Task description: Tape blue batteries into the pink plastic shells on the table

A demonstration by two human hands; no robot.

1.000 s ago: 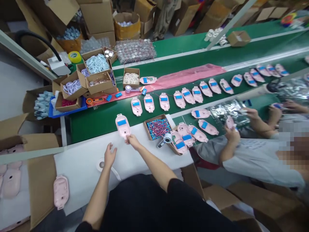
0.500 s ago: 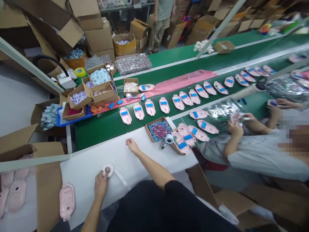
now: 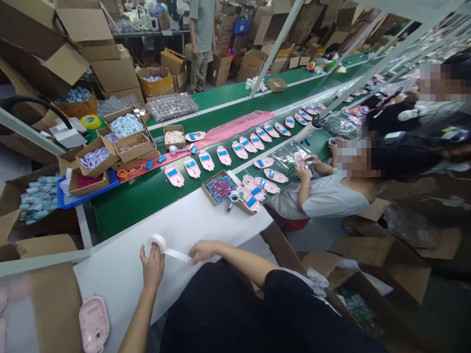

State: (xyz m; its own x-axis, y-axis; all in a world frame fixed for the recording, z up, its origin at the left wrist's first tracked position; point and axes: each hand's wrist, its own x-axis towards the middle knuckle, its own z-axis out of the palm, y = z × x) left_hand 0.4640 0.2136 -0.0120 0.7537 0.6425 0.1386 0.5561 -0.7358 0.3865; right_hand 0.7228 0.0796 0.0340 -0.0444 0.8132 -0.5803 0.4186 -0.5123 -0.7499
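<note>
grips the white tape roll (image 3: 162, 240) over the white sheet (image 3: 117, 267) in the left hand (image 3: 153, 268) and pinches its loose strip (image 3: 177, 254), rightward of the roll, in the right hand (image 3: 202, 250) (lengthwise from hand to hand, slanting slightly bodyward).

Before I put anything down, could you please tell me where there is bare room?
Bare: the white sheet between the right hand and the parts box, and left of the tape roll; the green belt between the blue tray and the belt's leftmost pink shell. Crowded: that box's right end, and along the row of shells.
</note>
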